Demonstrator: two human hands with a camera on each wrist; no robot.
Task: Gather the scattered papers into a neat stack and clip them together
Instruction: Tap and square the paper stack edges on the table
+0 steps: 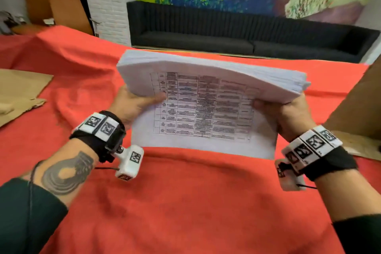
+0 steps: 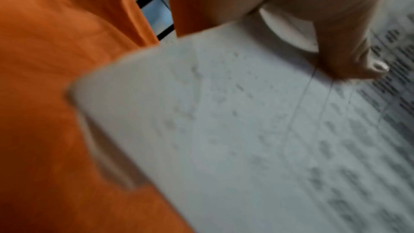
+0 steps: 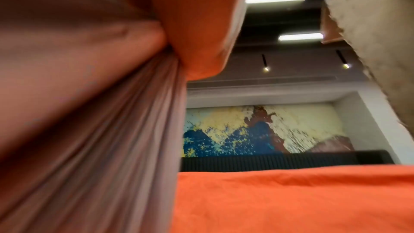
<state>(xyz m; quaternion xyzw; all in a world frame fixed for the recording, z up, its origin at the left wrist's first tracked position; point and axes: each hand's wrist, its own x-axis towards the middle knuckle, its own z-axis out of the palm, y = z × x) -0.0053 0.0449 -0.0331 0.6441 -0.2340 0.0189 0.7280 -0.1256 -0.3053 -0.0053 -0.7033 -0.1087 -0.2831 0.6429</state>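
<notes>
A thick stack of white papers (image 1: 206, 97) with a printed table on its near face stands on its long edge on the red cloth (image 1: 185, 202), tilted toward me. My left hand (image 1: 136, 101) grips its left side, thumb on the printed face. My right hand (image 1: 288, 113) grips the right side the same way. In the left wrist view the thumb presses the printed sheet (image 2: 246, 139). The right wrist view shows the stack's layered sheet edges (image 3: 112, 130) close up beside my right hand (image 3: 197, 24). No clip is in view.
Brown cardboard lies on the cloth at the left (image 1: 20, 90), and a cardboard flap (image 1: 358, 105) stands at the right, close to my right hand. A black sofa (image 1: 247, 35) runs along the painted wall beyond the table's far edge.
</notes>
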